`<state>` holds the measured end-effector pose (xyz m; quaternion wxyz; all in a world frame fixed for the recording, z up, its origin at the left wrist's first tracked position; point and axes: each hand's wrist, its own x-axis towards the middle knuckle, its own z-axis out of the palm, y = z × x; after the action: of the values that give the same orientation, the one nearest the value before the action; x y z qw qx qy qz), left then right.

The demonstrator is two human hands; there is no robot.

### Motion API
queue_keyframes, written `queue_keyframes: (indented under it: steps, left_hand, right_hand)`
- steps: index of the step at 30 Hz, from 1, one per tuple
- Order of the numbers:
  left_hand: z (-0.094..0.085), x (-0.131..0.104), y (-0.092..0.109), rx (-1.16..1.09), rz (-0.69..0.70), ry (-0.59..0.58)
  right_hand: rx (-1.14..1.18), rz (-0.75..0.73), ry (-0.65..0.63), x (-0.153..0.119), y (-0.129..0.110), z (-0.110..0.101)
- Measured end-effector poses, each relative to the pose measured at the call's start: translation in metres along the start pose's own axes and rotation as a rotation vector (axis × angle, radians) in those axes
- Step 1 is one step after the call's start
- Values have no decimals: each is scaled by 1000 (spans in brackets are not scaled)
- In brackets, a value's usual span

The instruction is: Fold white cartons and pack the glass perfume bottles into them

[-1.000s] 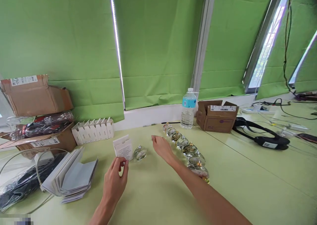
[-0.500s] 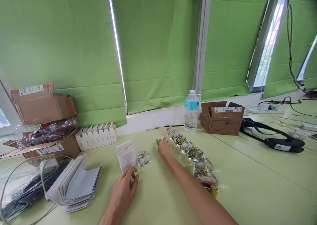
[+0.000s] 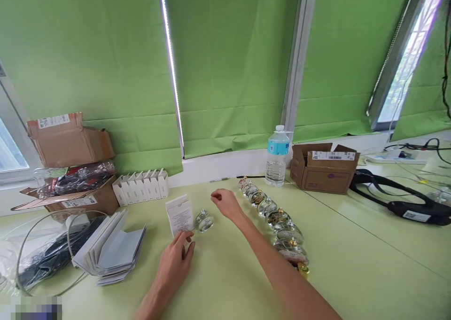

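Observation:
My left hand point(image 3: 176, 255) rests on the table with loosely curled fingers, the thumb apart from them. Its fingertips overlap the lower edge of a small white carton point(image 3: 179, 215), which stands upright with printed text. Just right of the carton is a single rounded clear glass bottle point(image 3: 204, 221). Beyond this bottle and to its right, my right hand point(image 3: 226, 204) is closed in a pinch above the table. What its fingertips hold is too small and hidden to make out. A row of similar glass bottles point(image 3: 281, 218) with gold-coloured tops runs along the right forearm.
Folded white cartons point(image 3: 121, 254) lie on the left. Several small white boxes point(image 3: 141, 188) stand in a row behind them, beside stacked brown cardboard boxes point(image 3: 70, 141). A water bottle point(image 3: 276, 162), an open cardboard box point(image 3: 324, 172) and a black headset point(image 3: 401, 198) are at the right.
My right hand has lifted a little and moved left, towards the single glass bottle. The small metallic piece at its fingertips no longer shows. My left hand stays by the carton. The view has shifted slightly.

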<state>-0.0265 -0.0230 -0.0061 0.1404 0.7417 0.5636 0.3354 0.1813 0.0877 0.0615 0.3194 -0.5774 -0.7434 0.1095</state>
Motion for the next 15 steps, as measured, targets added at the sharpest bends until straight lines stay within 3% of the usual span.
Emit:
queue_keyframes:
  steps: [6,15]
  left_hand:
    - [11,3,9,-135,-136,131]
    - [39,32,33,-130,-181,218]
  right_hand:
    - [155,-212,-65,-6,-34,-13]
    - [64,-297,-123,-11,-38,-11]
